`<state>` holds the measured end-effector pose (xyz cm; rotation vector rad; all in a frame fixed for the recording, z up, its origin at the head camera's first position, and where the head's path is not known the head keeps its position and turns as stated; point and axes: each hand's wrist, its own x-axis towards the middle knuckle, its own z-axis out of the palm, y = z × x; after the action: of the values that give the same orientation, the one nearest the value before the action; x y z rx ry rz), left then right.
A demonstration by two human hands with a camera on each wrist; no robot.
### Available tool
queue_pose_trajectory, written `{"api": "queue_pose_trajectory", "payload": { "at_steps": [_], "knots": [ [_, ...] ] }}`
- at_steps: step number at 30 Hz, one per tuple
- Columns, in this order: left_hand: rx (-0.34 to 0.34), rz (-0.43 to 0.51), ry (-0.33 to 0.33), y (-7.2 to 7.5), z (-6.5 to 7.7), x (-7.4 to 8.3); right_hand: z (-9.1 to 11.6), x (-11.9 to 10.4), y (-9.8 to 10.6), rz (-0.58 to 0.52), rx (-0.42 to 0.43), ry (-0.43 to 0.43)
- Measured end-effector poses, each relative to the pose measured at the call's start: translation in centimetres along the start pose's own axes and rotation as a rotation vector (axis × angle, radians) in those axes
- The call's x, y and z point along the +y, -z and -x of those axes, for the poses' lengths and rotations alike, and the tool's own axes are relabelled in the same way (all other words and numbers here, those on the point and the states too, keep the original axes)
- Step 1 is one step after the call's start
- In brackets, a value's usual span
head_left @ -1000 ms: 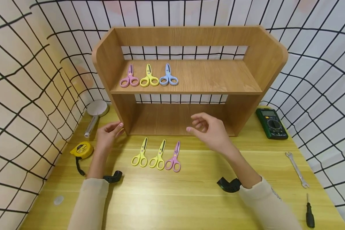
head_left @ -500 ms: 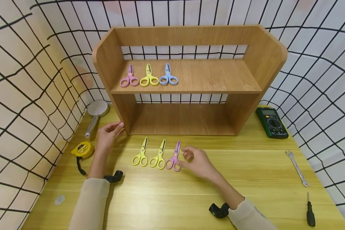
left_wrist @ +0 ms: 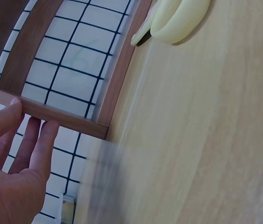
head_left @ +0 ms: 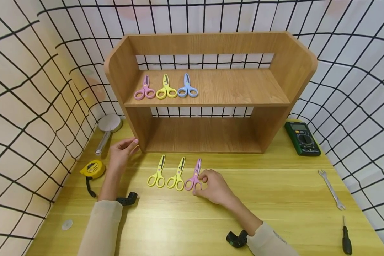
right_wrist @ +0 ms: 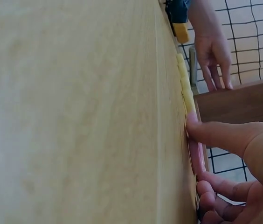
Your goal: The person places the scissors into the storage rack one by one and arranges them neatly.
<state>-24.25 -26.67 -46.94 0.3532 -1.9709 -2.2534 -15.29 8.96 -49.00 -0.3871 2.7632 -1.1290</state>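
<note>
right hand [head_left: 215, 186], just below centre of frame: at the pink scissors [head_left: 195, 174], which lie flat on the wooden table [head_left: 179, 220], handles toward the bottom of the frame, blades toward the top and tipped slightly right. index finger above the right handle loop, thumb at its lower edge: a pinch on the handle. right wrist view agrees, thumb and index against the pink plastic from two sides; firmness cannot be told.

just left of it, in the same row: middle yellow scissors [head_left: 178, 173], then left yellow scissors [head_left: 159, 170], same lean, blades also upward.

left hand [head_left: 119, 154], left of centre: fingertips and thumb tip touching the lower left side panel of the wooden shelf [head_left: 240, 87]. fingers fairly straight, not wrapped round it.

upper tier of shelf, upper left of frame, side by side from the left: second pink scissors [head_left: 145, 89], upper yellow scissors [head_left: 166, 87], blue scissors [head_left: 187, 86]. all lie with blades toward the back.

left margin: round-headed tool [head_left: 110, 123], yellow tape measure [head_left: 94, 169] below it, small pale disc [head_left: 67, 224] at lower left.

right margin, top to bottom: green multimeter [head_left: 303, 138], wrench [head_left: 331, 189], screwdriver [head_left: 346, 240].

grid-patterned cloth [head_left: 22, 106] behind and at both sides.
</note>
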Motion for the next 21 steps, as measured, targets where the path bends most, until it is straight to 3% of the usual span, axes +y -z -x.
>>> {"api": "queue_pose_trajectory", "payload": {
  "at_steps": [10,17,21],
  "knots": [
    [0.008,0.009,-0.004,0.1,0.1,0.1,-0.1,-0.1,0.7,-0.051,0.044,-0.049],
    [0.005,0.005,-0.013,0.1,0.0,0.1,0.4,0.5,1.7,-0.200,0.037,-0.052],
    [0.004,0.015,-0.019,0.0,-0.1,-0.1,1.4,-0.2,3.7,-0.298,0.039,-0.043]
  ]
}}
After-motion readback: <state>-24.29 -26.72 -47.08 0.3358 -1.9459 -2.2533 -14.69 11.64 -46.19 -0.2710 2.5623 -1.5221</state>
